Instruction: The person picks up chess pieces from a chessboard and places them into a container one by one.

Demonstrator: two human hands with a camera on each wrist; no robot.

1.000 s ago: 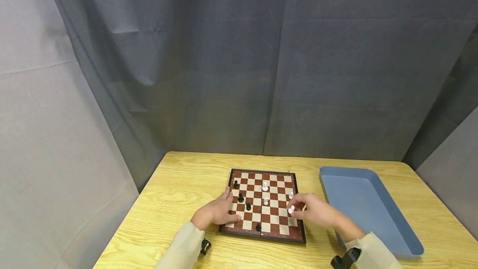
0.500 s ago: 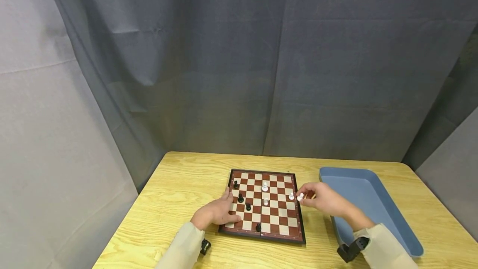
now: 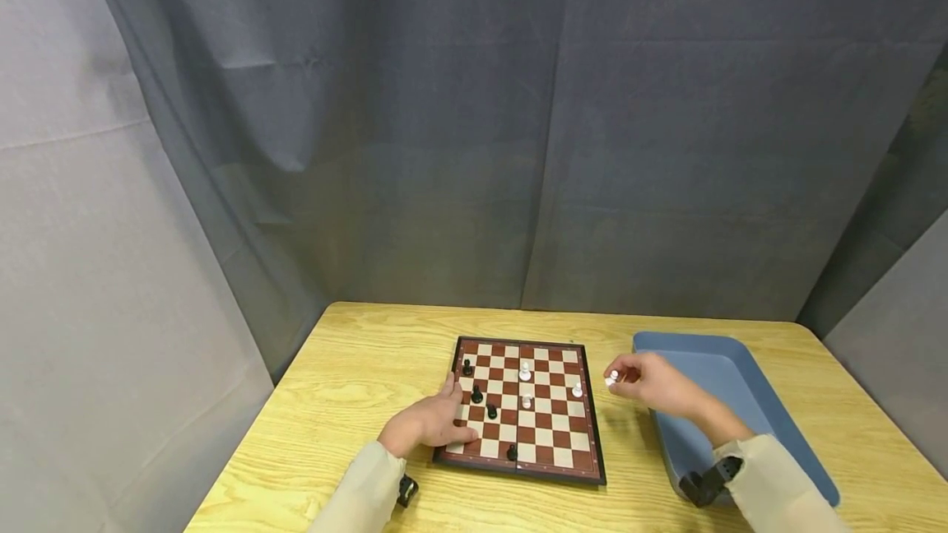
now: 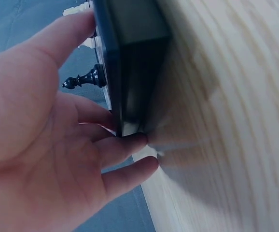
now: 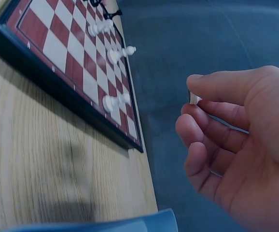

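Observation:
My left hand (image 3: 428, 422) rests along the left edge of a brown-and-cream chessboard (image 3: 563, 459), fingers fairly straight. In the left wrist view, its thumb lies over the board's top edge and the other fingers touch its side, near a black chess piece (image 4: 85, 79). Between thumb and fingertips, my right hand (image 3: 655, 385) pinches a white chess piece (image 3: 611, 378), held to the right of the board. Most of that piece is hidden in the right wrist view. Several black pieces (image 3: 477, 394) and three white pieces, one at the right side (image 3: 578, 390), stand on the board.
A blue-grey tray (image 3: 807, 455) stands right of the board, partly beneath my right forearm. Everything sits on a wooden table (image 3: 355, 352). A dark grey curtain (image 3: 444, 146) hangs behind it.
My right hand has lifted the white chess piece off the board's right side and carried it right, past the board's edge. The left hand stays in place.

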